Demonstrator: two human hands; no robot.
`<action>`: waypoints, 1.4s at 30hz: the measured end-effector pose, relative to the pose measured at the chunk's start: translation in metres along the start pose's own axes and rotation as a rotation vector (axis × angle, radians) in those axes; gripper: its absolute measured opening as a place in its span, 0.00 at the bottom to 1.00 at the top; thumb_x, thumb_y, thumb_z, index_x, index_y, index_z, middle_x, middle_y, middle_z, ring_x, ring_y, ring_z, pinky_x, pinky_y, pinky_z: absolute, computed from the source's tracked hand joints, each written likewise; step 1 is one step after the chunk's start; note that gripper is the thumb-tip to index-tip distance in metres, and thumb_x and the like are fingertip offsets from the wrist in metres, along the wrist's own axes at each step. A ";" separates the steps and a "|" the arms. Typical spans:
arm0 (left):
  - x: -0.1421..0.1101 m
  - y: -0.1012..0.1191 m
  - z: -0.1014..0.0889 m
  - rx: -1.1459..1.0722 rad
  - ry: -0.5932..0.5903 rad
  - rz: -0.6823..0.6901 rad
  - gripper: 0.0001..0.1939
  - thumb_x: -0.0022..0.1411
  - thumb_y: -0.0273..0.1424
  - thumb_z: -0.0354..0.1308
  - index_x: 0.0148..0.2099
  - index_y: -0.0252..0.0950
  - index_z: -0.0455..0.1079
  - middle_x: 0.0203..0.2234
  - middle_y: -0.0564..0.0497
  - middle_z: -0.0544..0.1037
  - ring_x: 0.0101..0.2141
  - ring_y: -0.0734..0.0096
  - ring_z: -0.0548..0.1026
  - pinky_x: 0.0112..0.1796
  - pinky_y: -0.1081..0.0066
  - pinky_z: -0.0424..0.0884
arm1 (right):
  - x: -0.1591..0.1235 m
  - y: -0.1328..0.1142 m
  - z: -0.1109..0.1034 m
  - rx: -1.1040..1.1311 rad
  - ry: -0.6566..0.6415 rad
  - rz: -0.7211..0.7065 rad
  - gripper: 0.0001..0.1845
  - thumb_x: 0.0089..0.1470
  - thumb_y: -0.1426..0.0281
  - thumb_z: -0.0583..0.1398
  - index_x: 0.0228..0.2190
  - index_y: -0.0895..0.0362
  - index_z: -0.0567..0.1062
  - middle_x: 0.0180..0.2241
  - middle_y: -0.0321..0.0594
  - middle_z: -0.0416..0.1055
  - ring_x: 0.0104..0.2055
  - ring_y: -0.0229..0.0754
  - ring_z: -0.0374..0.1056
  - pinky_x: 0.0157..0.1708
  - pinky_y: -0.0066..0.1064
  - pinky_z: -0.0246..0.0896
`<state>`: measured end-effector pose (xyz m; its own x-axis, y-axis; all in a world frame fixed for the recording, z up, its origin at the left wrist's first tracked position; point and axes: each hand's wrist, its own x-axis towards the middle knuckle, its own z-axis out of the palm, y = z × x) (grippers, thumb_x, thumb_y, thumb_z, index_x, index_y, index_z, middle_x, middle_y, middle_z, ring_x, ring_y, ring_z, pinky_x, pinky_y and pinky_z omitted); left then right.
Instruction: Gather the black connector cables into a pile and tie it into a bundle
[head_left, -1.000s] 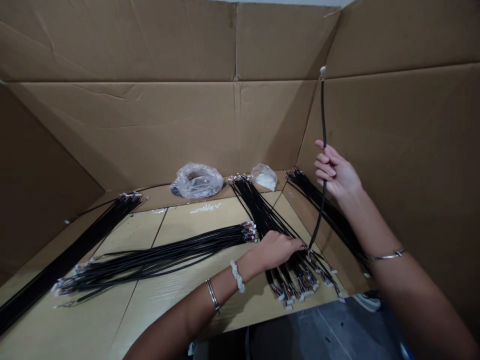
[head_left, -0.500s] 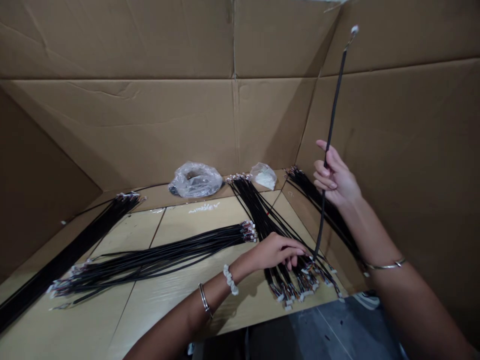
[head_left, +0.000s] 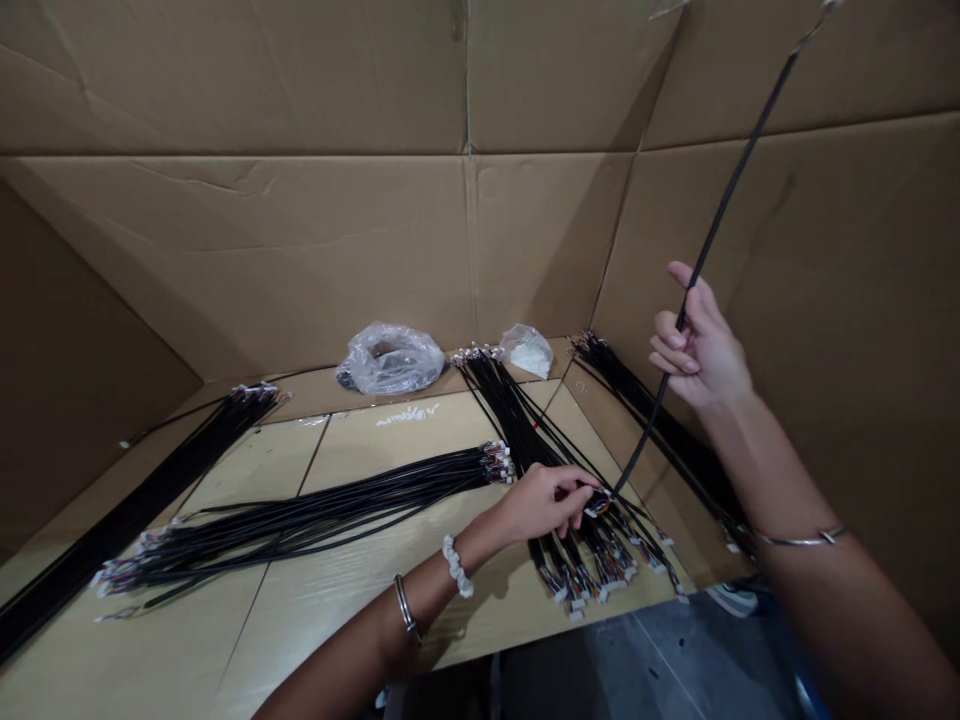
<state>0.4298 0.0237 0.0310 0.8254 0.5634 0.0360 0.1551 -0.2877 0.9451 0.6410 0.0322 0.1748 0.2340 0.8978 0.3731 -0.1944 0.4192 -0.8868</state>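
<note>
Here's a long black cable (head_left: 721,226) rising across the cardboard wall (head_left: 847,250), right hand (head_left: 701,340) closed around it mid-length, left hand (head_left: 541,503) pinching its connector end (head_left: 598,507) just above a fanned cable bundle (head_left: 577,548) on the pale board (head_left: 337,640).

Site type: light-industrial workshop for cable assembly or packing. Indicators: a large opened corrugated carton (head_left: 300,90) forms the work area, with its walls at far, left and right. Bundled black cable assemblies (head_left: 300,530) with terminated connectors lie in rows on a pale base panel (head_left: 360,640). Plastic bags (head_left: 390,360) sit at the far side. A grey tiled floor (head_left: 645,660) shows at the near edge.
</note>
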 end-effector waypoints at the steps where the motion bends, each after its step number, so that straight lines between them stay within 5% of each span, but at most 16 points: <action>1: 0.000 -0.001 0.001 -0.034 -0.019 -0.005 0.17 0.68 0.39 0.50 0.48 0.35 0.73 0.19 0.57 0.73 0.16 0.80 0.69 0.22 0.79 0.66 | 0.001 0.001 0.000 0.004 0.001 -0.001 0.17 0.58 0.57 0.61 0.48 0.40 0.69 0.15 0.23 0.54 0.12 0.30 0.34 0.14 0.28 0.25; 8: -0.004 0.004 0.001 -0.005 -0.058 0.109 0.18 0.67 0.42 0.52 0.46 0.36 0.75 0.21 0.55 0.75 0.19 0.79 0.71 0.25 0.78 0.67 | 0.008 0.016 0.001 0.035 0.034 -0.008 0.23 0.56 0.53 0.62 0.53 0.38 0.67 0.15 0.22 0.53 0.11 0.30 0.37 0.13 0.26 0.29; 15: -0.007 0.009 0.005 0.126 0.198 0.224 0.18 0.68 0.41 0.50 0.40 0.35 0.77 0.22 0.53 0.77 0.20 0.77 0.72 0.25 0.78 0.68 | -0.036 0.036 0.025 0.123 -0.025 0.141 0.27 0.56 0.53 0.61 0.56 0.40 0.64 0.17 0.22 0.59 0.10 0.28 0.40 0.11 0.25 0.29; 20: -0.006 0.011 0.007 0.119 0.326 0.226 0.20 0.68 0.43 0.49 0.40 0.35 0.76 0.19 0.54 0.75 0.18 0.78 0.71 0.25 0.77 0.68 | -0.076 0.049 0.043 0.220 -0.031 0.274 0.21 0.57 0.52 0.62 0.49 0.46 0.69 0.14 0.21 0.51 0.12 0.29 0.35 0.12 0.24 0.30; 27: -0.012 0.012 0.002 0.188 0.484 0.166 0.22 0.68 0.45 0.49 0.40 0.36 0.78 0.15 0.55 0.73 0.17 0.77 0.68 0.25 0.76 0.67 | -0.075 0.043 0.029 0.206 0.025 0.268 0.20 0.51 0.50 0.65 0.41 0.46 0.71 0.14 0.21 0.42 0.13 0.30 0.30 0.11 0.24 0.27; 31: -0.014 0.013 0.003 0.215 0.343 0.119 0.20 0.69 0.43 0.48 0.42 0.36 0.77 0.18 0.54 0.76 0.20 0.75 0.72 0.27 0.76 0.68 | -0.075 0.035 0.028 0.180 0.023 0.244 0.19 0.52 0.49 0.64 0.41 0.45 0.71 0.14 0.21 0.41 0.13 0.30 0.29 0.12 0.25 0.26; 35: -0.015 0.014 0.005 0.242 0.111 0.060 0.18 0.67 0.41 0.51 0.49 0.37 0.75 0.24 0.52 0.80 0.25 0.70 0.76 0.32 0.72 0.69 | -0.081 0.030 0.052 0.216 -0.034 0.279 0.20 0.53 0.49 0.63 0.42 0.45 0.70 0.14 0.21 0.42 0.13 0.30 0.29 0.12 0.25 0.26; 42: -0.055 0.037 -0.042 -0.345 0.303 0.021 0.28 0.65 0.53 0.46 0.37 0.32 0.73 0.32 0.45 0.79 0.35 0.65 0.75 0.39 0.67 0.70 | -0.093 0.049 0.114 0.373 -0.153 0.294 0.19 0.56 0.48 0.60 0.42 0.46 0.67 0.15 0.21 0.50 0.13 0.30 0.37 0.12 0.23 0.34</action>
<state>0.3671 0.0143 0.0774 0.6226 0.7759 0.1017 -0.0923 -0.0562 0.9941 0.5013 -0.0149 0.1276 -0.0195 0.9831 0.1822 -0.5655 0.1395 -0.8129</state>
